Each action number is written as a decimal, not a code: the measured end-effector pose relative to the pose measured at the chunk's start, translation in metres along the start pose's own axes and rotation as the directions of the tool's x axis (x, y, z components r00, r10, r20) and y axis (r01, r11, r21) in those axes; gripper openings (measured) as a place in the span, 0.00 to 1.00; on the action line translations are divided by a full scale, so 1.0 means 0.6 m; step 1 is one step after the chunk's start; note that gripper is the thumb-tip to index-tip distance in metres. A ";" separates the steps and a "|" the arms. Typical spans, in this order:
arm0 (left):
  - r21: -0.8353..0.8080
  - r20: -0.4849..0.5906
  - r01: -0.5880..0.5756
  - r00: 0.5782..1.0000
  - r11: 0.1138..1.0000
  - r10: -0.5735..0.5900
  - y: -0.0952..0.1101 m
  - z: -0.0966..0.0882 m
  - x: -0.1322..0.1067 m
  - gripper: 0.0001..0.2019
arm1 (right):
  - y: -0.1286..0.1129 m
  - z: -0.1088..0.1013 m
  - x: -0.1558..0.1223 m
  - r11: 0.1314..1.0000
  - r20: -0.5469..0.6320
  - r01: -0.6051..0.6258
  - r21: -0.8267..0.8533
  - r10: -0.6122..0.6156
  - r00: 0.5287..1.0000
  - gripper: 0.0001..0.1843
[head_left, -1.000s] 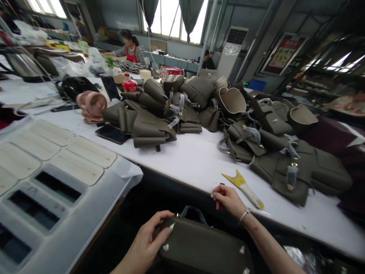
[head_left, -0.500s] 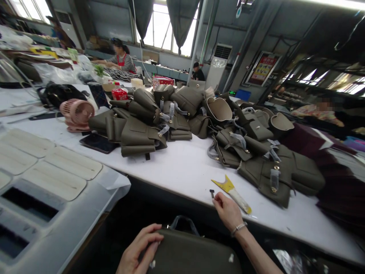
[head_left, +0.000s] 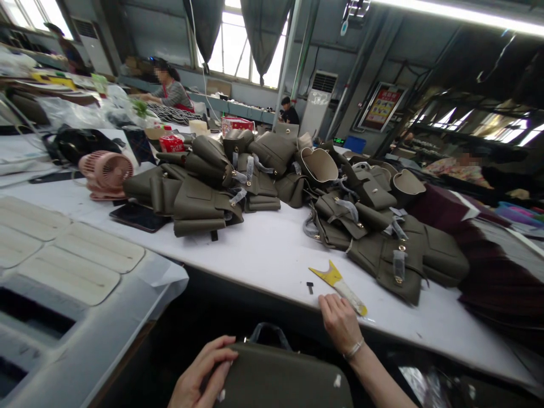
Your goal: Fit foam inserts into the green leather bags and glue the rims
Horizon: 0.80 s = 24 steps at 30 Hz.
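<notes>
At the lower middle, my left hand [head_left: 207, 371] grips the upper left edge of a dark olive bag [head_left: 284, 379], thumb and fingers on either side. The bag's looped handle [head_left: 267, 334] is wrapped in clear film. My right hand [head_left: 340, 322], a bracelet at its wrist, rests at the white table's front edge with bent, loosely parted fingers. I see nothing held in it. Just beyond its fingertips lies a small dark T-shaped piece [head_left: 310, 287]. A yellow fork-ended tool [head_left: 340, 283] with a pale wrapped handle lies beside that hand.
Olive bags [head_left: 204, 204] are heaped across the white table [head_left: 255, 255]. A pink fan [head_left: 106, 173] and a dark phone-like slab [head_left: 138, 216] stand at the left. Nearer is a pale slotted surface [head_left: 144, 283]. Maroon cloth [head_left: 476, 255] hangs at right. Several people work farther back.
My right hand has let go of the small dark T-shaped piece, which now lies on the table, and has drawn back to the edge. My left hand keeps its grip on the bag.
</notes>
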<state>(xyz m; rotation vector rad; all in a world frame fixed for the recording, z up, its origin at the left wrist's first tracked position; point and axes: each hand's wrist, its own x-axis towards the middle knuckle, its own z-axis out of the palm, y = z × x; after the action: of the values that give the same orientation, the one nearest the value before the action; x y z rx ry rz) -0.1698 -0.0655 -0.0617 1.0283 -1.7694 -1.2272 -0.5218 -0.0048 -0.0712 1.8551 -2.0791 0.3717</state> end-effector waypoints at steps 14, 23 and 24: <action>0.089 0.058 -0.064 0.997 0.994 0.059 -0.015 -0.009 0.000 0.11 | -0.017 -0.028 -0.096 0.943 -0.111 -0.188 0.274 0.225 0.968 0.14; 0.633 0.395 -0.458 0.885 0.624 0.248 0.021 -0.016 0.001 0.27 | -0.128 -0.120 -0.160 0.934 0.087 -0.236 0.269 0.221 0.971 0.27; 0.662 0.445 -0.515 0.855 0.545 0.266 0.022 -0.015 0.002 0.29 | -0.145 -0.118 -0.162 0.970 0.099 -0.150 0.193 0.133 0.986 0.31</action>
<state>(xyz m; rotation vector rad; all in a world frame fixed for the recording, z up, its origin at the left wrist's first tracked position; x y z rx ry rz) -0.1650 -0.0667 -0.0464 0.7904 -2.6982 -0.2870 -0.4209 0.1017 -0.0484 1.8663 -2.3153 0.5656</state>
